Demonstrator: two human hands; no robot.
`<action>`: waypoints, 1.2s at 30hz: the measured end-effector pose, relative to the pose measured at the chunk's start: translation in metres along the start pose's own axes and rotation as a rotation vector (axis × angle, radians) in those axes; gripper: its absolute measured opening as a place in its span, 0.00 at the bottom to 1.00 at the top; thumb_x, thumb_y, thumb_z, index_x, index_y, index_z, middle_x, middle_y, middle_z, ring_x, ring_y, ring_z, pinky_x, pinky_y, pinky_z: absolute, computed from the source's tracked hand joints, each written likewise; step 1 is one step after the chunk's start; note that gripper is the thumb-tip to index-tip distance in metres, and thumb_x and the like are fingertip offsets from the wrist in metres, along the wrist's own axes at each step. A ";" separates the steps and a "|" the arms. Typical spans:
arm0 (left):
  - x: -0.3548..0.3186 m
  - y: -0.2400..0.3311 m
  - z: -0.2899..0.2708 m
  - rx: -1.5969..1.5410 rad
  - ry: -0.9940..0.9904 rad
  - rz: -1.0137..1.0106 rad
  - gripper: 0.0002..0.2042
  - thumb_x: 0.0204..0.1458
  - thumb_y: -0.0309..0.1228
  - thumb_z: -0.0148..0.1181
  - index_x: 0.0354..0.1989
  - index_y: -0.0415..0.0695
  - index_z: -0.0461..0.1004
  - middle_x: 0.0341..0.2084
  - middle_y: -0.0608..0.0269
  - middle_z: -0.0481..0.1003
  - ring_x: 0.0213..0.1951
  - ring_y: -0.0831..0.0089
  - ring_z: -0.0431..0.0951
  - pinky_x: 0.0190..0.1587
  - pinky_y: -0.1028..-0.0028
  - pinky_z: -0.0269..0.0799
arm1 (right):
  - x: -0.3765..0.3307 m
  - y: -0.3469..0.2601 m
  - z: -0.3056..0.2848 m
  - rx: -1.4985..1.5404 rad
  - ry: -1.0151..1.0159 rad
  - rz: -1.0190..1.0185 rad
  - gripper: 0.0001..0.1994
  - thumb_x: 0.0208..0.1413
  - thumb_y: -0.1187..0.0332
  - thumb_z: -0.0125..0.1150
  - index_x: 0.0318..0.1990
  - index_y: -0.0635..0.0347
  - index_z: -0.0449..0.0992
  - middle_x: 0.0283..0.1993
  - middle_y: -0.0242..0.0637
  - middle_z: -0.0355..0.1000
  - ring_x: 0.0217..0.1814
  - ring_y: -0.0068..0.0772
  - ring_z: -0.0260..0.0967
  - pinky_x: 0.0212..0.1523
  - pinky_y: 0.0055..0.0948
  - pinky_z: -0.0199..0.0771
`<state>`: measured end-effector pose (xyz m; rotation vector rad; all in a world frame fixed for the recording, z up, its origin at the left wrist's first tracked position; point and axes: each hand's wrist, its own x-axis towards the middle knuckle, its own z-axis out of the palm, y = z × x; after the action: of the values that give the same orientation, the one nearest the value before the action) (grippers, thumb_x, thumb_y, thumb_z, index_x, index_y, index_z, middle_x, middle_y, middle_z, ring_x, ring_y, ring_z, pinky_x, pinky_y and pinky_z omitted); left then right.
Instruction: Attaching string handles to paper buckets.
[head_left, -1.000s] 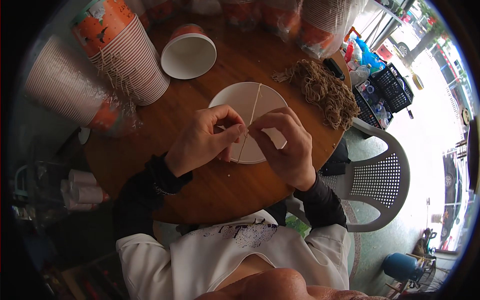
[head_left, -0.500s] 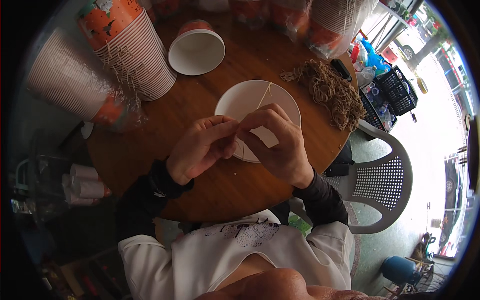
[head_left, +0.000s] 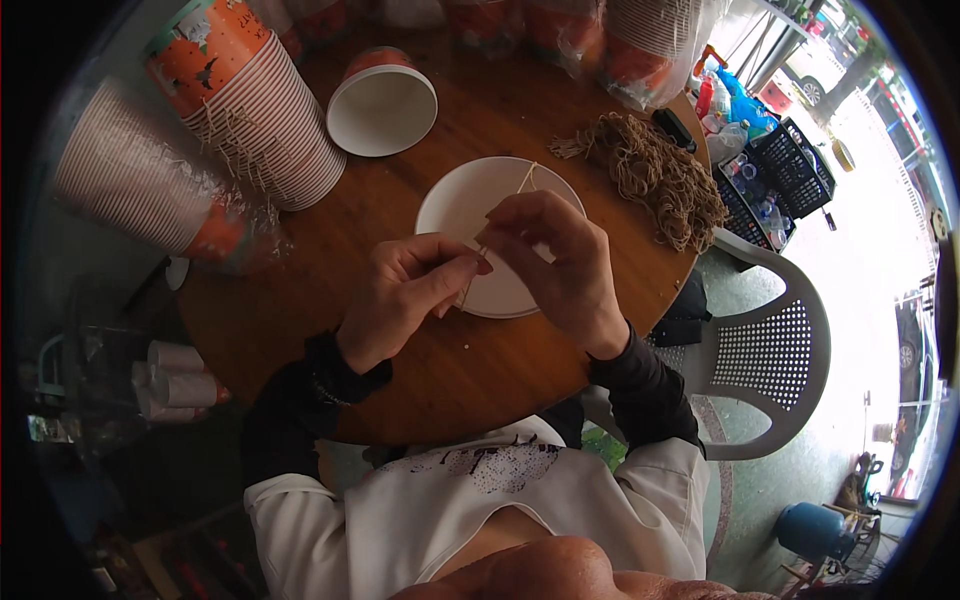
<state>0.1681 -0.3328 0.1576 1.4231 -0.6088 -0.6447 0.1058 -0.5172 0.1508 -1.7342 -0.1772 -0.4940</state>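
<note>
I see the cup [head_left: 447,205] on the table [head_left: 420,400], mouth up, its axis roughly upright. The string [head_left: 527,179] already spans it rim to rim, long axis running near to far, far end leaning right. My left hand [head_left: 408,290] pinches it mid-span; my right hand [head_left: 560,265] seems to as well. I judge the middle unfinished; any knot there I can't make out.
</note>
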 end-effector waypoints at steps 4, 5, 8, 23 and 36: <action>0.004 0.000 -0.001 -0.090 0.025 0.028 0.08 0.60 0.28 0.55 0.38 0.37 0.78 0.22 0.70 0.74 0.22 0.87 0.67 0.25 0.84 0.63 | -0.002 -0.006 -0.006 0.246 -0.192 0.244 0.09 0.58 0.74 0.59 0.46 0.63 0.73 0.40 0.33 0.77 0.38 0.23 0.74 0.34 0.26 0.74; 0.004 -0.001 -0.001 -0.106 0.046 0.034 0.08 0.60 0.28 0.56 0.38 0.37 0.78 0.22 0.70 0.74 0.22 0.87 0.68 0.25 0.85 0.64 | -0.004 -0.005 -0.007 0.247 -0.190 0.242 0.09 0.58 0.74 0.59 0.46 0.63 0.73 0.40 0.33 0.77 0.38 0.23 0.74 0.34 0.26 0.74; 0.007 -0.005 -0.003 -0.056 0.019 0.074 0.07 0.60 0.28 0.55 0.37 0.37 0.77 0.22 0.70 0.74 0.24 0.87 0.69 0.26 0.86 0.64 | -0.013 -0.003 -0.008 0.136 -0.150 0.207 0.09 0.57 0.74 0.59 0.44 0.64 0.74 0.37 0.37 0.78 0.35 0.26 0.75 0.34 0.26 0.74; 0.013 -0.015 0.012 0.680 0.224 0.699 0.03 0.53 0.19 0.60 0.35 0.38 0.77 0.28 0.64 0.75 0.30 0.80 0.76 0.30 0.81 0.71 | -0.014 -0.005 -0.008 -0.134 -0.100 0.170 0.07 0.53 0.71 0.61 0.36 0.65 0.78 0.30 0.44 0.77 0.29 0.35 0.76 0.34 0.28 0.74; 0.007 -0.015 0.014 0.327 0.260 0.357 0.04 0.54 0.20 0.60 0.37 0.39 0.75 0.27 0.67 0.76 0.28 0.82 0.76 0.30 0.81 0.72 | -0.019 -0.003 0.007 -0.295 0.032 -0.125 0.06 0.47 0.76 0.62 0.33 0.62 0.74 0.30 0.38 0.72 0.31 0.36 0.74 0.33 0.31 0.74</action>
<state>0.1626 -0.3479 0.1433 1.6153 -0.7604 -0.0750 0.0896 -0.5071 0.1445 -2.0092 -0.1979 -0.6650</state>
